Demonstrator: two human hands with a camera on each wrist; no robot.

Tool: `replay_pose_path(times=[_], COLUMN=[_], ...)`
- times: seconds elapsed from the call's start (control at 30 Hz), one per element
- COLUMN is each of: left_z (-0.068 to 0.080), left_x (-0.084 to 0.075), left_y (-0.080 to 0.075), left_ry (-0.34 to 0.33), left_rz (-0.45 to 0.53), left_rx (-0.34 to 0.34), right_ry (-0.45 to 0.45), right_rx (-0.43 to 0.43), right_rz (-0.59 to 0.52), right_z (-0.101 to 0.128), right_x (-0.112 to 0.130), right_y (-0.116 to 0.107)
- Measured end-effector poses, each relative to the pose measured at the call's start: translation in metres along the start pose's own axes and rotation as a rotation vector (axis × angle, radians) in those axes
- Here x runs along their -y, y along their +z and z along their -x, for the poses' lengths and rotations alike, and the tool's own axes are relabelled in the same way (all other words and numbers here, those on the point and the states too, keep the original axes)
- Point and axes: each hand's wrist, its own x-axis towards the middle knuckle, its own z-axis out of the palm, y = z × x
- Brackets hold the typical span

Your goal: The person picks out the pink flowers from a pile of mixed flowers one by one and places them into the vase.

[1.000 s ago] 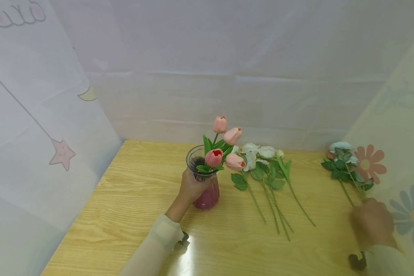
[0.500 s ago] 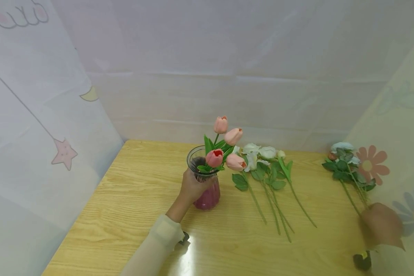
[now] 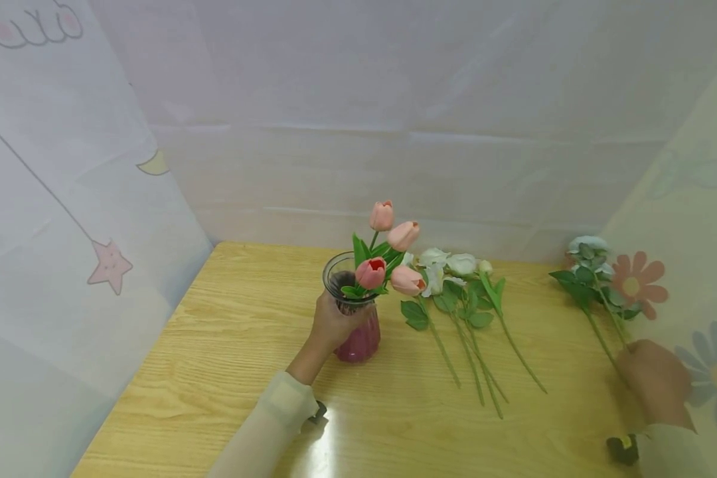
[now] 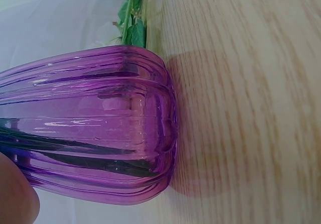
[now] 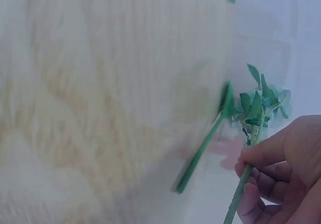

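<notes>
Purple glass vase (image 3: 358, 335) gripped by left hand (image 3: 333, 325), right hand (image 3: 657, 382) fingers (image 5: 261, 153) pinching pale-blue flower stem (image 3: 600, 338), white flowers (image 3: 460, 292) lying between

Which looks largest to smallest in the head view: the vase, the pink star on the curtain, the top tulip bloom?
1. Vase, gripped by the left hand, plainly largest.
2. Pink star.
3. Top tulip bloom, only a little smaller than the star; nearness to the camera may skew this.

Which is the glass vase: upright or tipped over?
Upright: the vase stands on the table, tulips rising from its mouth, left hand gripping it.
</notes>
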Motion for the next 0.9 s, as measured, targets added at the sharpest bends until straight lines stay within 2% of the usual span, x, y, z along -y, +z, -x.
replay_pose_path(times=[0.3,0.63,0.9], left_z=[0.0,0.0,0.0], left_x=[0.001,0.001,-0.002], left_y=[0.0,0.0,0.001], left_ry=[-0.012,-0.018,-0.026], left_rz=[0.005,0.015,0.035], left_rx=[0.006,0.005,0.01], right_ry=[-0.01,-0.111,-0.13], right_rx=[0.02,-0.026,0.048], right_rz=[-0.011,-0.04,-0.049], right_z=[0.012,0.024,0.029], right_x=[0.036,0.073,0.088], right_y=[-0.005,0.003,0.014])
